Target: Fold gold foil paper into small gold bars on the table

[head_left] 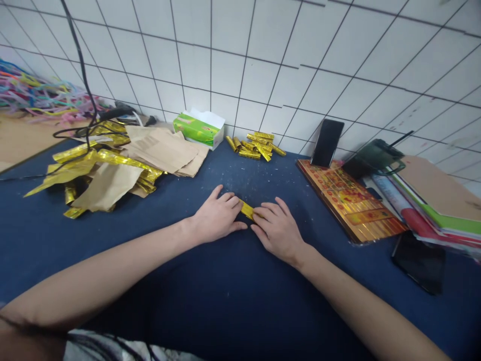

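Observation:
A small piece of gold foil paper (247,209) lies on the dark blue table cover (225,291), and both my hands rest on it. My left hand (217,216) lies palm down with its fingers pressed on the paper's left end. My right hand (276,229) presses its fingertips on the right end. Only a short gold strip shows between the two hands. A pile of several folded gold pieces (256,145) sits at the wall behind my hands.
Loose gold foil sheets and brown paper (112,168) are heaped at the left. A green tissue box (198,129) stands by the tiled wall. A stack of gold-and-red printed sheets (351,200), a propped phone (326,143), folders (439,205) and another phone (418,260) fill the right.

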{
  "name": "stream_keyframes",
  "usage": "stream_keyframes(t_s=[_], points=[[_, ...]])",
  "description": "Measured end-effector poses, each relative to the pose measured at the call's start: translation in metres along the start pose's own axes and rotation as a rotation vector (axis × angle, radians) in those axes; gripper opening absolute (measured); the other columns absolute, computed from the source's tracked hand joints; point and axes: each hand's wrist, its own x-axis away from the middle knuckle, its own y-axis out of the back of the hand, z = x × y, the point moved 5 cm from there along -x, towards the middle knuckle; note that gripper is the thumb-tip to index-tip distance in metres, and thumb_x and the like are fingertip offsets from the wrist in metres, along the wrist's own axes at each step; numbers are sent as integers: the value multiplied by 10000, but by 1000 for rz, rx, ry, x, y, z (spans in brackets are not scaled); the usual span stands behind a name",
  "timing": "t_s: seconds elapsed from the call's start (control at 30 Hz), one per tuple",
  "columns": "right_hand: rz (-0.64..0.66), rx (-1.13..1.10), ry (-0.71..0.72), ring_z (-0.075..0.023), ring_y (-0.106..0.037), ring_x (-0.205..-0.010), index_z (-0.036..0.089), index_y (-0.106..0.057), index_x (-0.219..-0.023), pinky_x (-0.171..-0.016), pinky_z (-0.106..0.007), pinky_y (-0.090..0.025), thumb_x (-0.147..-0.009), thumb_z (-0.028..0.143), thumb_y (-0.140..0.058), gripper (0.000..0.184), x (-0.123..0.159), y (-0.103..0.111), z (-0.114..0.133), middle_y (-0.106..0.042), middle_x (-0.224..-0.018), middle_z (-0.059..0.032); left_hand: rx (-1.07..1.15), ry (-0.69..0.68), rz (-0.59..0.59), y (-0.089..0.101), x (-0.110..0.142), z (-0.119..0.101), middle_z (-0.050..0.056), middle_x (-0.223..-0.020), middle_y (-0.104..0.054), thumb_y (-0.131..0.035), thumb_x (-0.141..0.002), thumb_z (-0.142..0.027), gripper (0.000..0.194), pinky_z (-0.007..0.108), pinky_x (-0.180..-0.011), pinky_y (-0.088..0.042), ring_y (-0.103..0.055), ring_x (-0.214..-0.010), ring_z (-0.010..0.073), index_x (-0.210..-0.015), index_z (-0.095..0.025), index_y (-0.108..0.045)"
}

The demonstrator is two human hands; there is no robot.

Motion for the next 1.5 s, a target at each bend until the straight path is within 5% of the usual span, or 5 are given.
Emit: stream_keyframes(t_s=[0.17,0.4,1.0,1.27,1.5], points=[[62,-9,20,-228,-495,-1029,179,-630,-988,-1028,-497,-198,-865,244,-413,258,-1,-1,5,-655,-974,-59,16,45,3,2,1,-6,120,-1134,-556,-430,-827,-512,513,490,-1026,-146,-407,-1165,276,-1156,-123,-488],[78,-2,28,-230,-510,-999,172,-648,-923,-1029,-507,-194,-851,245,-431,240,-2,0,7,-650,-919,-77,141,-79,67,-5,5,-28,171,-1332,-398,-368,-775,-647,830,491,-1037,-112,-311,-1260,283,-1366,-98,-174],[92,-29,-15,-231,-501,-1048,162,-604,-1038,-1038,-503,-171,-863,261,-408,282,0,0,6,-649,-1013,-73,105,20,74,-10,7,-12,135,-1329,-414,-369,-786,-631,721,472,-1018,-201,-321,-1255,265,-1297,-122,-349],[130,-65,11,-253,-333,-1253,146,-427,-1265,-1025,-564,-164,-866,392,-396,470,0,-6,5,-491,-1286,-105,109,17,80,-8,8,-15,148,-1351,-383,-384,-790,-614,722,462,-1023,-211,-299,-1268,272,-1296,-99,-353],[204,-4,25,-259,-447,-1169,161,-501,-1193,-1022,-568,-141,-874,333,-393,378,4,4,7,-571,-1198,-92,104,22,93,-9,9,-15,153,-1353,-376,-370,-794,-618,738,438,-1006,-252,-306,-1263,277,-1299,-80,-346]])
